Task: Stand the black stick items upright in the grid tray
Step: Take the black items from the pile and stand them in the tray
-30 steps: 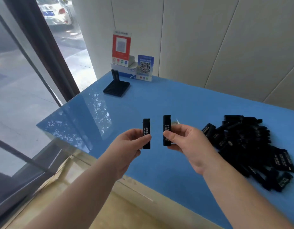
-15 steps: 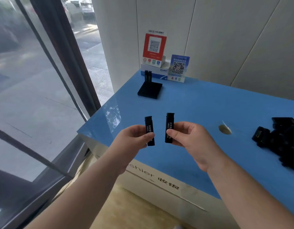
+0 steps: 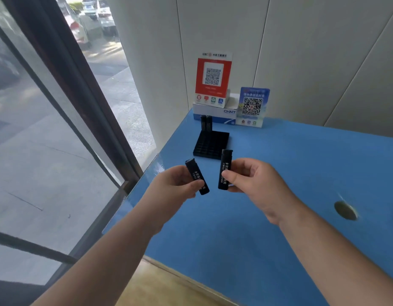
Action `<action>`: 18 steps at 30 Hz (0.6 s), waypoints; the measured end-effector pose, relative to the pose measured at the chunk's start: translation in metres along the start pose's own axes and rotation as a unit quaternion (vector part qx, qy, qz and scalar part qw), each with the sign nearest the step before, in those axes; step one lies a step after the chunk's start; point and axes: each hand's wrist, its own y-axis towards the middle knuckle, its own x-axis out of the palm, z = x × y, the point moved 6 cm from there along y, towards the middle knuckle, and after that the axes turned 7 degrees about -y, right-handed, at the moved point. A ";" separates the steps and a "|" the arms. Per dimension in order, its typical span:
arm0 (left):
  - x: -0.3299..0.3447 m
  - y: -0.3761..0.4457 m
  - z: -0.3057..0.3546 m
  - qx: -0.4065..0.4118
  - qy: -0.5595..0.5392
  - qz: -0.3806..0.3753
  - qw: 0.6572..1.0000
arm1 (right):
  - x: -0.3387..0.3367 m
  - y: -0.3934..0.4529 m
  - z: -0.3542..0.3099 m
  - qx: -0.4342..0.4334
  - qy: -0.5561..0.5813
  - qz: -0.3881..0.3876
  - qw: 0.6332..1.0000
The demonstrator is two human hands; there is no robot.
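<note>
A black grid tray (image 3: 211, 142) lies on the blue table (image 3: 279, 173) near its far left corner. Two black sticks (image 3: 206, 123) stand upright in the tray's back left cells. My left hand (image 3: 171, 186) pinches a black stick with white print (image 3: 196, 176), tilted with its top leaning left. My right hand (image 3: 250, 182) pinches another black stick (image 3: 224, 167) almost upright. Both hands hover above the table just in front of the tray, the two sticks a short gap apart.
Behind the tray a white box (image 3: 215, 112) carries a red QR sign (image 3: 212, 79), with a blue QR sign (image 3: 253, 107) beside it. A round cable hole (image 3: 345, 210) is in the table at right. A glass window and dark frame (image 3: 80, 96) bound the left edge.
The view has swung left and closer to the tray; the pile of sticks at right has left the frame. Both hands carried their sticks toward the tray, and the left stick now tilts.
</note>
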 end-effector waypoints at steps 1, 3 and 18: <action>-0.004 0.008 0.002 0.002 0.009 0.002 1.000 | 0.000 0.007 -0.001 0.000 -0.003 0.004 1.000; -0.010 0.026 0.005 0.003 0.035 0.005 0.999 | 0.001 0.020 0.000 0.007 -0.003 0.010 1.000; -0.022 0.201 0.053 0.225 0.254 -0.098 0.935 | 0.003 0.086 0.014 0.068 -0.012 0.174 0.982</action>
